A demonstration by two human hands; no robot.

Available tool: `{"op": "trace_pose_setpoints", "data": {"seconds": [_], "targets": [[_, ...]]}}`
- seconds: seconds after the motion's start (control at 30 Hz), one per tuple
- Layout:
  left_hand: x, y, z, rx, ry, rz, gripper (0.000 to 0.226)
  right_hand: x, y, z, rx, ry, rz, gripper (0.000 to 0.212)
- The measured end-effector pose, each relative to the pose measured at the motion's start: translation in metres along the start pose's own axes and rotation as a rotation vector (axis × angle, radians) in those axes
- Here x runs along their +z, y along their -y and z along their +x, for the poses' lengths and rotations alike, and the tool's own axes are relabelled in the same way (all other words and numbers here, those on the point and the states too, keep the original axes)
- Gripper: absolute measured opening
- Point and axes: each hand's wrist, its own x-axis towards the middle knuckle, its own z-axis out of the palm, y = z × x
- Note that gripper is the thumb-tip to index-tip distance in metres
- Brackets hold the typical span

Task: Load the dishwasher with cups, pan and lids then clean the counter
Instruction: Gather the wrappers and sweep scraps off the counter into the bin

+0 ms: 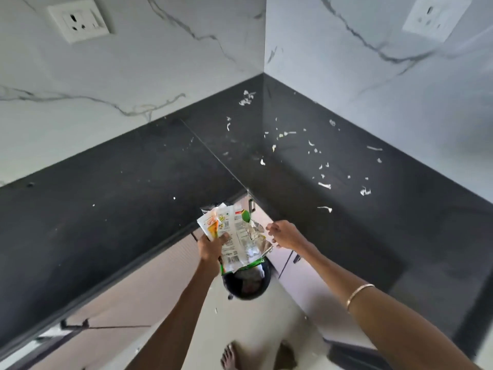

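No word, brand or number can be read clearly. The bunch of white, orange and green printed food wrappers (234,236), which the left hand (212,245) grips, carries a black barcode near the lower edge of one white wrapper, a small square code pattern higher up, and blocks of fine print. All of this print is too small and blurred to make out any letters.

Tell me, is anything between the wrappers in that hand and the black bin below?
Nothing visible. The left hand holds the wrappers right above the open bin, with only air between. The right hand is off to the side, holding nothing.
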Motion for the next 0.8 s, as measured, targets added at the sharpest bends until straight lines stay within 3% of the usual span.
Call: {"op": "trace_pose_setpoints", "data": {"seconds": [0.17, 0.37, 0.53, 0.8], "targets": [[-0.005, 0.057, 0.035, -0.027, -0.027, 0.139, 0.017, 0.057, -0.046, 0.015, 0.055, 0.006, -0.145, 0.034], [-0.009, 0.162, 0.106, -0.093, -0.032, 0.157, 0.017, 0.13, -0.106, 0.06, 0.144, -0.058, -0.112, 0.023], [-0.007, 0.261, 0.177, -0.145, -0.118, 0.141, 0.021, 0.192, -0.158, 0.121, 0.186, -0.188, -0.047, 0.044], [0.005, 0.393, 0.299, -0.191, -0.023, 0.135, 0.036, 0.293, -0.271, 0.222, -0.011, -0.218, -0.204, 0.041]]}}
